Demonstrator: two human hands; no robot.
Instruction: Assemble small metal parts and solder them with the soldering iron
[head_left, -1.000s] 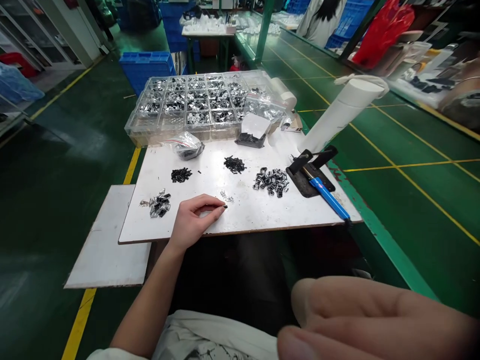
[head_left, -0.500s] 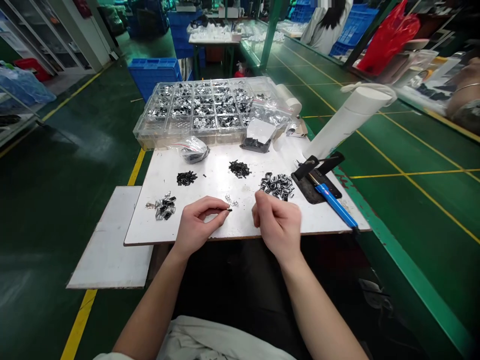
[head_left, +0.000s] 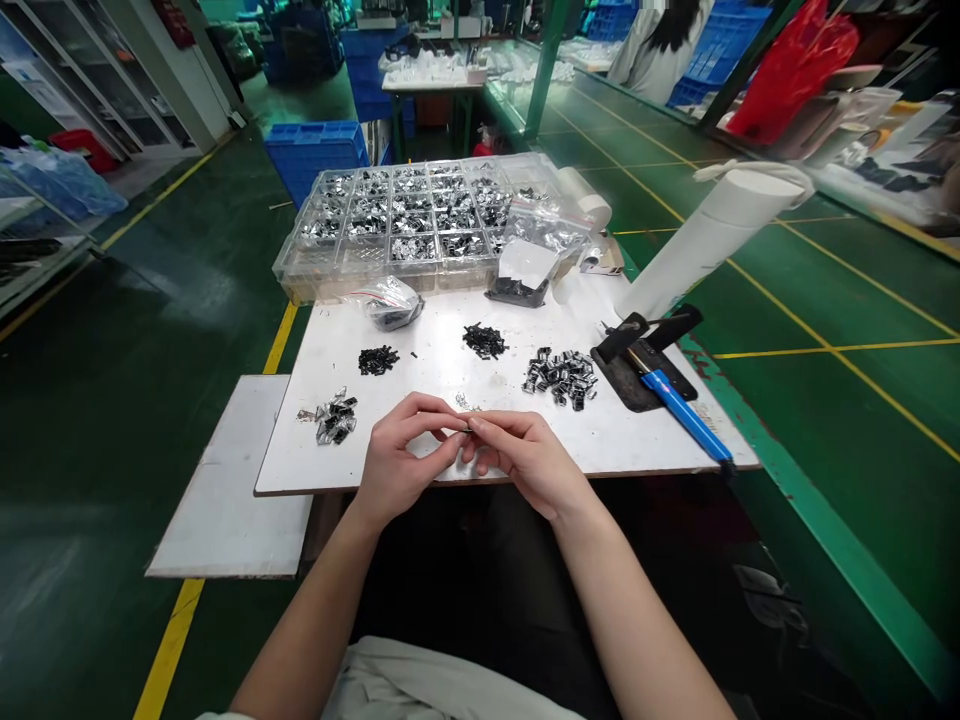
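Near the front edge of the white board [head_left: 420, 375], my left hand [head_left: 409, 450] pinches a small dark part between thumb and index finger. The fingertips of my right hand [head_left: 529, 455] meet it at the same spot, closed on something too small to make out. Just behind the fingertips lie tiny metal pieces [head_left: 463, 402]. Two heaps of small black parts, one on the left [head_left: 379, 360] and one in the middle [head_left: 484, 341], sit farther back. Metal-and-black pieces form a pile on the right [head_left: 561, 377] and another at the far left [head_left: 336, 417].
A clear compartment box [head_left: 412, 247] full of small parts stands at the back, with plastic bags [head_left: 394, 303] before it. A blue-handled tool [head_left: 686, 415] rests on a black stand at the right, beside a white roll [head_left: 712, 240]. A person [head_left: 656, 50] is in the background.
My right hand has moved left and its fist has loosened; its fingertips now meet those of my left hand. The whole view has shifted slightly.
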